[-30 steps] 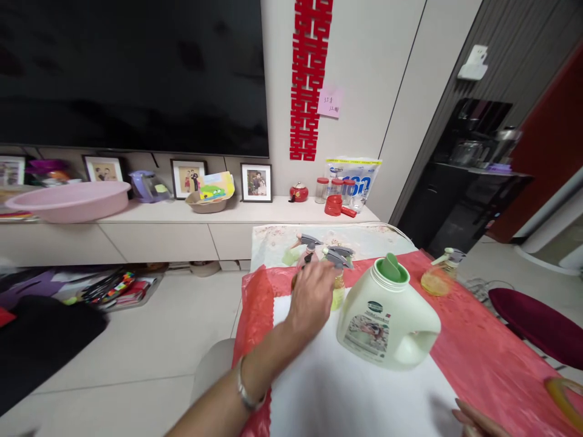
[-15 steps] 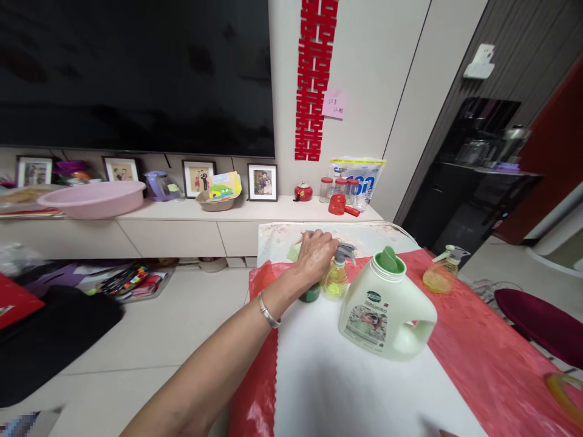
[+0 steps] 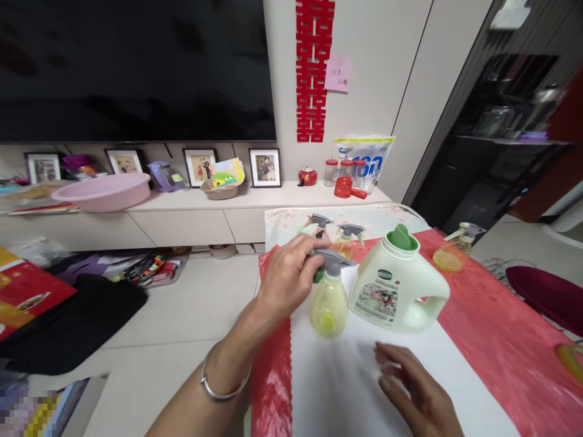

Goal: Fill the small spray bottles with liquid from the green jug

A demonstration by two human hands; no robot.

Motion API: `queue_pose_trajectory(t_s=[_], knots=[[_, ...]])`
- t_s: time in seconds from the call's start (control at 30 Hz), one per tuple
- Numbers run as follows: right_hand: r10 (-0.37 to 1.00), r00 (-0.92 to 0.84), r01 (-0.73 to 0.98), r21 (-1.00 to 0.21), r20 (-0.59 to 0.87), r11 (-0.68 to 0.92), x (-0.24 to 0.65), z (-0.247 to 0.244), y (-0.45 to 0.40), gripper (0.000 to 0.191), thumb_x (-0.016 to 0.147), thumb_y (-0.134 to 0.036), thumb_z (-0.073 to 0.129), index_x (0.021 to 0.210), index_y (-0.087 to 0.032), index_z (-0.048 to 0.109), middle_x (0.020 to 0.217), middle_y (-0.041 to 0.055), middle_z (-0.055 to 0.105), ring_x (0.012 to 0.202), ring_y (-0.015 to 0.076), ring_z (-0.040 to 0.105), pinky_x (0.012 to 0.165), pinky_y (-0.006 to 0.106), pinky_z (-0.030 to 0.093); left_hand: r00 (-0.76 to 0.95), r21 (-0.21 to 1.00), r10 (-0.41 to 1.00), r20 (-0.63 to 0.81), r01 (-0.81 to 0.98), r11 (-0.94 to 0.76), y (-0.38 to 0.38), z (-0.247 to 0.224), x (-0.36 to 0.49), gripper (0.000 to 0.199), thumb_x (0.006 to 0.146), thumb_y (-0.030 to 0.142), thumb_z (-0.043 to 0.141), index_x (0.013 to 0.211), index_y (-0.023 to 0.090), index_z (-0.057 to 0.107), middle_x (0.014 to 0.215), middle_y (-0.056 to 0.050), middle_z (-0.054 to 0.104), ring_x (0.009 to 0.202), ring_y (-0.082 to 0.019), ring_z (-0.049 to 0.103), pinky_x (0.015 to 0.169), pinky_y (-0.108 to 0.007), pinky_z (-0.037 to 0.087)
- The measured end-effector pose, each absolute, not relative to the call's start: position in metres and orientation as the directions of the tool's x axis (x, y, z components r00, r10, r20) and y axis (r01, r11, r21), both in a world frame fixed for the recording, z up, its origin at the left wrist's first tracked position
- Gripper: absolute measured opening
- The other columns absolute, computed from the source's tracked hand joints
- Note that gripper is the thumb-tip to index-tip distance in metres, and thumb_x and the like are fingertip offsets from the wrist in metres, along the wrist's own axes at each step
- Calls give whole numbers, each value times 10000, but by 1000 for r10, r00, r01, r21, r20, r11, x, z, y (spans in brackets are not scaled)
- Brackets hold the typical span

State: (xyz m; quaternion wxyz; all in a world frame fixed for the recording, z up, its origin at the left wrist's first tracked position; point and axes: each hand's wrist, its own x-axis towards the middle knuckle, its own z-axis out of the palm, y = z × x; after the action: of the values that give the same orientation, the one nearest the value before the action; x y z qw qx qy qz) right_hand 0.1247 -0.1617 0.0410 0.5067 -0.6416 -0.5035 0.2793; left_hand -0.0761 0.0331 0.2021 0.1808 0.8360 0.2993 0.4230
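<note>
My left hand (image 3: 291, 270) is closed around the grey trigger head of a clear spray bottle (image 3: 328, 308) with yellowish liquid, which it holds upright over the white sheet (image 3: 332, 376). Fingers apart and curved, my right hand (image 3: 416, 391) hovers over the sheet at the lower right and holds nothing. A pale green detergent jug (image 3: 376, 297) with a green spout (image 3: 401, 238) stands just right of the bottle. Behind the left hand are a second spray bottle (image 3: 345, 246) and another grey trigger head (image 3: 321, 221); their lower parts are partly hidden.
Another spray bottle (image 3: 453, 252) stands on the red plastic cover (image 3: 505, 340) to the right. On the low white cabinet (image 3: 182, 224) behind are a pink basin (image 3: 107, 193), picture frames and red-lidded jars (image 3: 331, 174). A roll of tape (image 3: 570, 361) lies at the right edge.
My left hand has come nearer to me, bringing a spray bottle with it from the group at the back. My right hand has entered from the bottom edge.
</note>
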Motion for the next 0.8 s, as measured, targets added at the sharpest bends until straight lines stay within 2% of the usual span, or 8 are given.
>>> queue_pose_trajectory(t_s=[0.07, 0.2, 0.27, 0.33, 0.47, 0.57, 0.67, 0.8], knots=[[921, 284, 487, -867, 268, 102, 121, 47, -141, 533, 865, -502, 681, 1326, -251, 588, 1348, 61, 508, 1144, 207, 585, 925, 263, 569, 481, 614, 676, 559, 309, -727, 21, 179, -76, 220, 929, 147, 547, 1084, 225, 684, 954, -13, 711, 884, -167, 669, 773, -296, 519], [953, 224, 517, -854, 202, 60, 105, 43, -108, 795, 815, -431, 698, 1504, -280, 331, 1470, 52, 370, 1332, 250, 420, 1096, 450, 450, 492, 685, 697, 521, 246, -686, 6, 142, -72, 216, 943, 145, 523, 1074, 211, 683, 965, -37, 711, 893, -171, 675, 772, -297, 525], [971, 194, 492, -870, 139, 26, 96, 37, -99, 830, 770, -371, 711, 1492, -269, 314, 1441, 51, 401, 1318, 250, 427, 1110, 463, 422, 467, 725, 721, 512, 216, -654, 2, 130, -73, 211, 951, 165, 521, 1090, 218, 670, 994, -42, 709, 915, -177, 668, 792, -307, 525], [979, 176, 481, -877, 104, 7, 89, 33, -95, 759, 769, -343, 699, 1445, -259, 363, 1377, 42, 464, 1257, 236, 479, 1074, 419, 450, 418, 803, 783, 461, 178, -568, -1, 118, -75, 252, 952, 221, 554, 1196, 232, 615, 1004, -40, 701, 908, -178, 657, 810, -320, 522], [980, 165, 470, -882, 108, 19, 84, 33, -95, 651, 830, -413, 658, 1403, -229, 410, 1323, 56, 501, 1196, 239, 511, 1027, 377, 471, 370, 946, 872, 321, -82, -313, -8, 85, -79, 807, 801, 374, 774, 1464, 249, 330, 1240, -90, 625, 1118, -231, 610, 991, -404, 485], [988, 120, 465, -885, 96, 30, 91, 39, -101, 595, 862, -439, 658, 1377, -221, 458, 1291, 65, 515, 1179, 242, 513, 1022, 379, 477, 479, 991, 868, 132, -81, -106, -14, 60, -78, 1078, 576, 298, 927, 1475, 272, 332, 1408, -119, 528, 1270, -304, 531, 1028, -447, 481], [995, 42, 446, -893, 91, 63, 105, 49, -111, 554, 899, -392, 610, 1415, -263, 455, 1392, 53, 436, 1291, 236, 437, 1087, 398, 447, 637, 997, 770, 19, 47, -63, -18, 51, -73, 944, 474, 188, 950, 1326, 271, 552, 1338, -81, 593, 1224, -320, 563, 979, -447, 522], [989, 83, 385, -920, 119, 78, 114, 62, -120, 495, 946, -394, 586, 1422, -333, 465, 1462, 27, 360, 1344, 219, 403, 1114, 403, 440, 681, 960, 724, 113, 114, -257, -21, 53, -63, 737, 547, 240, 919, 1230, 277, 643, 1260, -49, 651, 1162, -318, 593, 940, -450, 540]])
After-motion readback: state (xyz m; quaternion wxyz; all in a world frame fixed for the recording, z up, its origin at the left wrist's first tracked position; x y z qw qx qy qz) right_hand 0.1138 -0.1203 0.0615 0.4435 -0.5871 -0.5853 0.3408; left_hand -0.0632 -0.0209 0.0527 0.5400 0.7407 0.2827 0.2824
